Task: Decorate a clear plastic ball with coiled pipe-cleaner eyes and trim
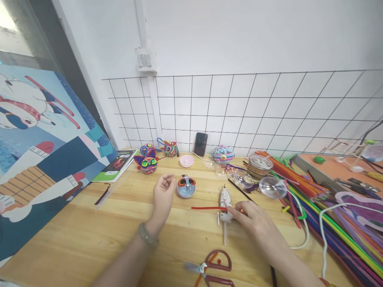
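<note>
Left hand (164, 191) just beside clear ball (186, 190) at middle of table (125, 223), fingers half curled; cannot tell whether anything inside. Ball has orange-and-black eyes. Right hand (254, 219): fingertips at right end of red strip (206, 208), over glue gun (226, 198); pinch or mere touch, cannot tell. Gun right of ball, nozzle toward back edge. Scissors (202, 268) near front edge, blades leftward. Phone (201, 144) upright at back edge. Books (118, 167) at back left corner. Pipe cleaners (338, 239) toward right edge.
</note>
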Motion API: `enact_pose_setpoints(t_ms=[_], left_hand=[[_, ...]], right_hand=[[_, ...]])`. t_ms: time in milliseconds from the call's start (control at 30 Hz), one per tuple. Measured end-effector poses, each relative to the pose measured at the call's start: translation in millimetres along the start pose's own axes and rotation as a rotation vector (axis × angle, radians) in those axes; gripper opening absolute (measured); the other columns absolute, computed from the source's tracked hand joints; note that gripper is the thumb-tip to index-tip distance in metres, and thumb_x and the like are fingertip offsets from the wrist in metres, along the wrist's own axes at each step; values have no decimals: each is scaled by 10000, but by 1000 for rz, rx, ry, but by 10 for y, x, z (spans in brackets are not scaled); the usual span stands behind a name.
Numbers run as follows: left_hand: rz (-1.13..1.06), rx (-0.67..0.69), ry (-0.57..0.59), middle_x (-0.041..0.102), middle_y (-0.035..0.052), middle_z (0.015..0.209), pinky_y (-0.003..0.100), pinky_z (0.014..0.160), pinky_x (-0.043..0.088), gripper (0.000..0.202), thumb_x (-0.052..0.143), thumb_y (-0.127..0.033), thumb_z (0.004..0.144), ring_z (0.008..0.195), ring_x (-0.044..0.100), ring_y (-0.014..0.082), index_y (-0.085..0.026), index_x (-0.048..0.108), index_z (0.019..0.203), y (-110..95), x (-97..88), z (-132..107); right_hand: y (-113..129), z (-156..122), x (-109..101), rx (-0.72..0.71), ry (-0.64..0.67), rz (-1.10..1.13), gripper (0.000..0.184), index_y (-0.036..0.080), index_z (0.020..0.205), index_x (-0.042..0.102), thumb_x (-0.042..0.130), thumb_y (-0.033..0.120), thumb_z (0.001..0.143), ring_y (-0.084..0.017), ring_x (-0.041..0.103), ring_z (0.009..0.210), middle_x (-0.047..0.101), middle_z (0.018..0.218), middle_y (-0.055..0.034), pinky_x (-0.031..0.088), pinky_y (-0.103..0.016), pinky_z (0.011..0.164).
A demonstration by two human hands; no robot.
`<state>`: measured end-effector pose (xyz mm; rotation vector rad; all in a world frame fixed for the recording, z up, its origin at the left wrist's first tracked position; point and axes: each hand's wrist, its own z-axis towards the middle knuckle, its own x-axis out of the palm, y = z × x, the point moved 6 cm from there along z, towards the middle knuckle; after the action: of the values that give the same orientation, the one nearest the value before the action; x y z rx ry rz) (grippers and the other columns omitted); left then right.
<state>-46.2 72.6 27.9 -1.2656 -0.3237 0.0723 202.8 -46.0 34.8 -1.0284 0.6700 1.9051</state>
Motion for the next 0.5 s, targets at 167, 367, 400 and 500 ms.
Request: enact_pose_setpoints(t_ms=[167, 367, 400, 500], left_hand=[[265, 132, 508, 571, 3, 570, 231, 554, 406, 217, 538, -314, 817, 549, 519, 113, -150, 635, 712, -175, 380, -401], [706, 445, 827, 604, 52, 761, 258, 657, 409, 268, 464, -300, 888, 719, 557, 145, -190, 708, 868, -227, 587, -661], [755, 463, 849, 604, 55, 773, 263, 665, 412, 268, 462, -299, 890, 732, 561, 152, -193, 708, 880, -205, 603, -676], [861, 474, 891, 615, 60, 778, 271, 680, 421, 257, 465, -278, 889, 752, 571, 165, -184, 701, 855, -124, 632, -704]], right_hand=[[-39, -49, -97, 39, -26, 13, 342, 223, 1159, 583, 318, 172, 948, -195, 550, 823, 583, 931, -79, 445, -315, 737], [-120, -95, -172, 101, -39, -14, 371, 241, 1159, 583, 322, 120, 924, -198, 557, 832, 584, 936, -79, 451, -315, 733], [-127, -96, -177, 101, -44, -24, 375, 234, 1149, 588, 315, 109, 923, -196, 557, 824, 585, 931, -82, 452, -315, 727], [-140, -93, -168, 96, -50, -61, 354, 210, 1123, 596, 319, 112, 926, -191, 557, 804, 587, 918, -90, 454, -315, 710]])
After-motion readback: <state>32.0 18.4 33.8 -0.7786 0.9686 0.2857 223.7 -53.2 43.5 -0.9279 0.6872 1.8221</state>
